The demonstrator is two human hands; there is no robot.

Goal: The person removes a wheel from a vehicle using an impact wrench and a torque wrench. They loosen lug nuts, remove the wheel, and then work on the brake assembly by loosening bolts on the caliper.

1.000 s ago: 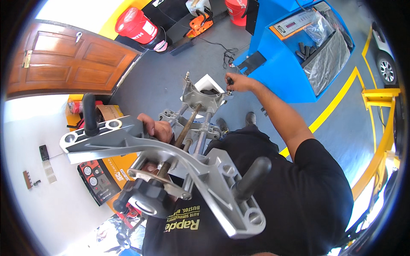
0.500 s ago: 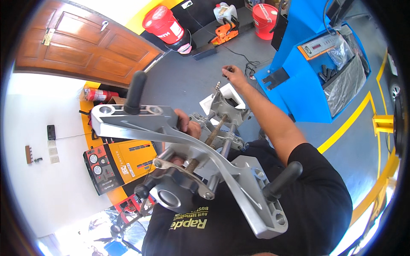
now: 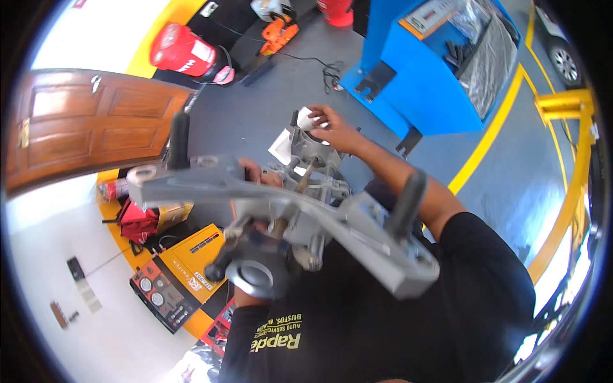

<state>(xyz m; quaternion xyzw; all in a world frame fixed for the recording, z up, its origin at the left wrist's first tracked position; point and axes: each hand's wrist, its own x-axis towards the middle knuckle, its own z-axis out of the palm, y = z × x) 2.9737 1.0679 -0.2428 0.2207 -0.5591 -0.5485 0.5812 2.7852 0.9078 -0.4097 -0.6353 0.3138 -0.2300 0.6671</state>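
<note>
A silver wheel clamp (image 3: 345, 226) stretches away from my chest. Its near cross-arm carries two dark grey pegs, a left peg (image 3: 178, 140) and a right peg (image 3: 408, 201), and a black knob (image 3: 252, 271) sits below. Behind that arm my left hand (image 3: 262, 173) is closed around the clamp's body, its grip partly hidden. My right hand (image 3: 333, 129) is over the far end bracket (image 3: 313, 150), fingers curved and apart, nothing visible between them. A short dark peg (image 3: 294, 119) stands at that bracket's left corner. Motion blurs the near parts.
A blue machine (image 3: 421, 89) with an open tray stands ahead right. Ahead left are a red bucket (image 3: 182, 51), an orange chainsaw (image 3: 279, 35) and a cable (image 3: 331, 73) on the grey floor. A wooden door (image 3: 96, 124) and a yellow gauge unit (image 3: 191, 262) lie left.
My right hand has come down onto the far bracket and its small dark piece no longer shows. A dark peg stands where a threaded stud was bare. The view has shifted.
</note>
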